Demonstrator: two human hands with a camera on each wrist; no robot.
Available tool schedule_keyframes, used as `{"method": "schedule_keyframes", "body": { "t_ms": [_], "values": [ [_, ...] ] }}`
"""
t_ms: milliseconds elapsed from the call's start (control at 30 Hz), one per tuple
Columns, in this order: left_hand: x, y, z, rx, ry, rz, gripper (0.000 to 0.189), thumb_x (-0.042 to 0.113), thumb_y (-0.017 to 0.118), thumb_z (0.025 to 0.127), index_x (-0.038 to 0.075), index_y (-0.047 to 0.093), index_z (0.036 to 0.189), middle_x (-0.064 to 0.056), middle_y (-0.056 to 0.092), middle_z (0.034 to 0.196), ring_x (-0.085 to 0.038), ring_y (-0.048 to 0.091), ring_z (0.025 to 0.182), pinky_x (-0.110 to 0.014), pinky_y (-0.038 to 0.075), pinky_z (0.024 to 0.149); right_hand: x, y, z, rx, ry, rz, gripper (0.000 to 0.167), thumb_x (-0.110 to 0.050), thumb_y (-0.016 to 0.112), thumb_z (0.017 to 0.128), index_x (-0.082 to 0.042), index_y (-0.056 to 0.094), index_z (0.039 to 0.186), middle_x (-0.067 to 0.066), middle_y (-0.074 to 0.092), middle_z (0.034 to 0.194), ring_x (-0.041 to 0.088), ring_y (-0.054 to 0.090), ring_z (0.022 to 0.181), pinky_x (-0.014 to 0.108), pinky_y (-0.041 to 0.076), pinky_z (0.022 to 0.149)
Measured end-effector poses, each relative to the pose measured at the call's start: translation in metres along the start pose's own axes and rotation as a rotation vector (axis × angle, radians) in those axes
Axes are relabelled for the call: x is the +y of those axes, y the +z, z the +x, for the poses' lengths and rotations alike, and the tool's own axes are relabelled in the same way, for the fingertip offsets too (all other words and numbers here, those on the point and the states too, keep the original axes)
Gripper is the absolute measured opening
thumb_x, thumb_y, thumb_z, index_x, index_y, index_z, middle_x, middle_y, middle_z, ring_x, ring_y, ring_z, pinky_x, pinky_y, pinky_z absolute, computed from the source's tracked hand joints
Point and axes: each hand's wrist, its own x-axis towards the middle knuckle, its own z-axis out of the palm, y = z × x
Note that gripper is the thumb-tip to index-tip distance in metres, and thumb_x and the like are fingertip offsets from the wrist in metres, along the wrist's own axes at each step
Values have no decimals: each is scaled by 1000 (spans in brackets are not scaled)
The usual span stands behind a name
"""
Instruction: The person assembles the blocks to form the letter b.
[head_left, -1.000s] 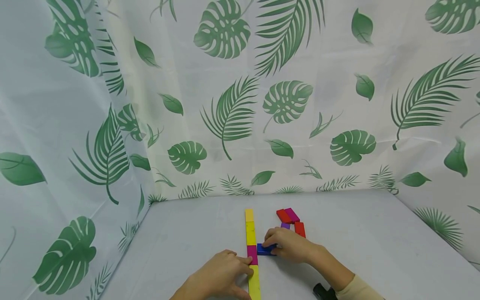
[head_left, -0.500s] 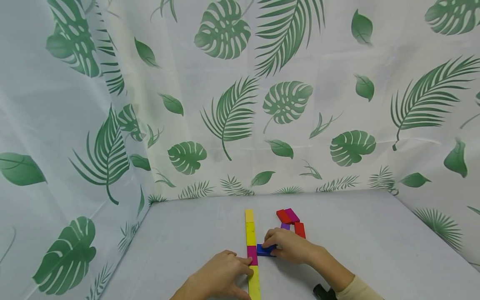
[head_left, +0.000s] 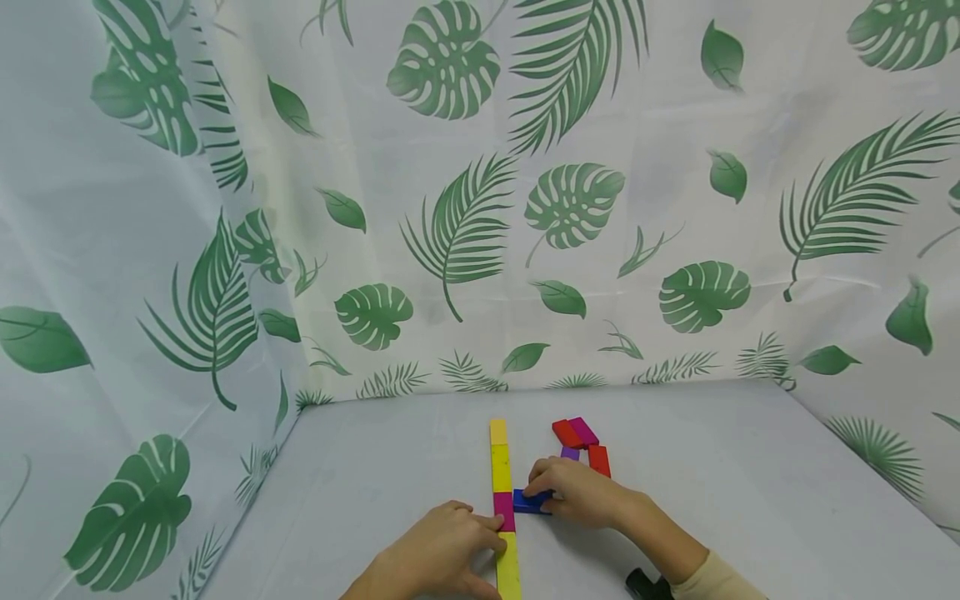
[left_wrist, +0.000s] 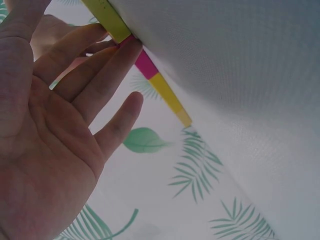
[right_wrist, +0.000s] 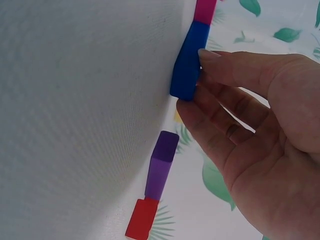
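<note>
A straight row of flat blocks runs away from the body in the head view: a near yellow block (head_left: 508, 571), a magenta block (head_left: 503, 502), then a yellow block (head_left: 500, 468) and a lighter yellow block (head_left: 498, 431). My left hand (head_left: 444, 546) lies along the row's left side, its fairly straight fingers touching the magenta block and the near yellow one. On the other side, my right hand (head_left: 588, 496) pinches a blue block (right_wrist: 189, 65) between thumb and fingers. The blue block lies crosswise, one end right at the magenta block's side.
Beyond my right hand lie a purple block (head_left: 571, 453), a red block (head_left: 599, 460), another red block (head_left: 567, 433) and a second magenta block (head_left: 584, 430). A black object (head_left: 647, 585) sits by the right sleeve. Leaf-print cloth (head_left: 465, 350) walls the white table (head_left: 375, 467).
</note>
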Motion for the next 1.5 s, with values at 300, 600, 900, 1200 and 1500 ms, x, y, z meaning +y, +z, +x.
{"method": "schedule_keyframes", "body": {
  "t_ms": [300,600,900,1200,1500],
  "values": [
    [1,0,-1,3,-2,8,52,66,79,81,36,76,124,15,69,135,-2,66,117,-43,53,107,-1,0,0,0,-2,12,29,-9,79,91,-20,80,118,-8,70,110,7,64,104,24,59,91],
    [1,-1,-1,4,7,11,52,66,79,81,37,76,124,16,69,135,-1,66,115,-42,53,106,0,0,-1,2,-5,2,29,-10,79,91,-21,80,118,-9,69,109,6,64,103,23,59,90],
    [1,-1,1,-18,-15,-4,50,65,80,81,36,77,122,16,69,134,0,67,114,-43,53,107,0,-1,-1,10,-29,6,28,-14,80,92,-19,80,119,-8,69,112,7,64,105,24,59,91],
    [-2,2,2,-17,6,0,50,66,77,84,36,76,123,15,69,134,-1,67,114,-45,55,104,1,-4,-3,52,10,15,35,-27,79,93,-19,75,127,-4,70,120,14,65,112,30,60,92],
    [1,1,2,-10,-26,-11,50,63,81,81,36,77,122,17,69,133,1,67,113,-42,53,107,11,-8,-6,168,39,3,42,-26,79,93,-17,71,133,-3,66,129,20,61,124,39,60,96]
  ]
}}
